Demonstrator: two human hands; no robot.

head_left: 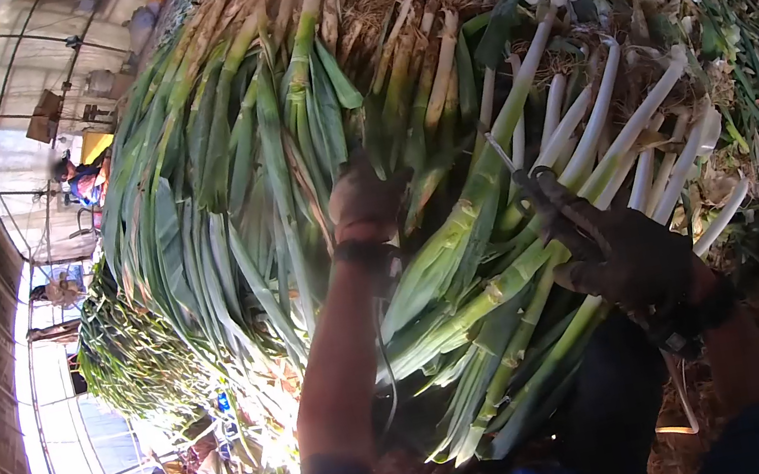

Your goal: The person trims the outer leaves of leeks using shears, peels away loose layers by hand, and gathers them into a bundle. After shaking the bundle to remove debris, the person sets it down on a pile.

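Well, one broad heap of long, green-leaved, brown-rooted leeks (214, 164) takes up most of my view, too overlapped to count. Right of that heap lie white-shanked, green-leaved leeks (604, 106), at least eight. Each should be light, firm yet easily bruised along the shank, floppy and perhaps slippery in the leaf, so I'd take hold low on the shank. Of my two hands, my left hand (365, 201) is blurred at the heap's near side, its grip impossible to tell; my dark-gloved right hand (627, 249), right of the heap, pinches one slim, pointed, metal-looking tool (500, 153).
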